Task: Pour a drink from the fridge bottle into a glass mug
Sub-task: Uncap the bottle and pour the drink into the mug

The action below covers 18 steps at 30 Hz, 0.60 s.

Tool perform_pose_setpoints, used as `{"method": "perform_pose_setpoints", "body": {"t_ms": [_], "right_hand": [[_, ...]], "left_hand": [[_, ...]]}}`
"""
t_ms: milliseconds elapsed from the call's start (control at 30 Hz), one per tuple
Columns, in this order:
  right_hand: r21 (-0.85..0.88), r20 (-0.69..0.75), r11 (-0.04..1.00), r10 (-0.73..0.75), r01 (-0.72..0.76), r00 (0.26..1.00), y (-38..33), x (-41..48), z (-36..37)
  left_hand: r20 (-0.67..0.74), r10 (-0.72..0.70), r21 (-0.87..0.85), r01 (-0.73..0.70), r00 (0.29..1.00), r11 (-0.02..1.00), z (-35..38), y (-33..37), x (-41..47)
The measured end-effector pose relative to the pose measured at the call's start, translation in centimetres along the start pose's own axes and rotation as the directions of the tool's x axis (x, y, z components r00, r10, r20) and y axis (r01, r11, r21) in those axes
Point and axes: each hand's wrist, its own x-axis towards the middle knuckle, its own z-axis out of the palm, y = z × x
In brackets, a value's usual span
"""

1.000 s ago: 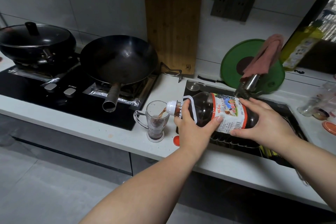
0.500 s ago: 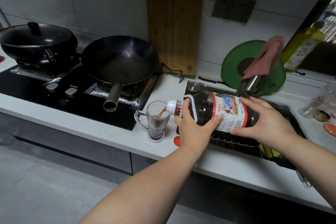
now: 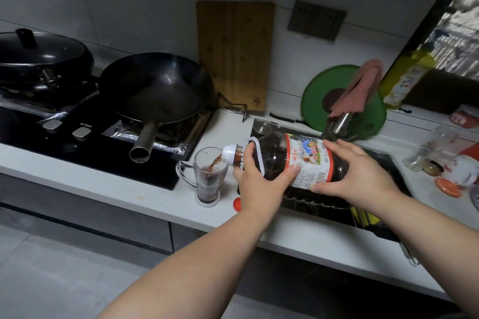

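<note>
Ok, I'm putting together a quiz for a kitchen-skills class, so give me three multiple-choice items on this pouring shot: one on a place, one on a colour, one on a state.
1. Where does the glass mug stand?
A) on the white counter beside the hob
B) in the sink
C) inside the wok

2. What colour is the collar on the neck of the bottle?
A) green
B) white
C) black

3. How is the bottle?
A) upright and capped
B) lying untouched
C) tipped, gripped by both hands, pouring

Answers:
1 A: its foot rests on the counter just right of the hob's edge.
2 B: the collar shows white against the dark drink.
3 C: the left hand grips the neck end, the right hand the label, and a dark stream falls into the mug.
</note>
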Motion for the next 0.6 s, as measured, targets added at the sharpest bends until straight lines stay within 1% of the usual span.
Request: {"method": "perform_pose_setpoints", "body": {"t_ms": [600], "right_hand": [[-0.02,-0.011,1.0,-0.017,0.017,1.0,0.55,0.11,-0.32]], "left_hand": [[-0.002,-0.014,0.001,0.014,1.0,1.0,0.57,0.17,0.06]]}}
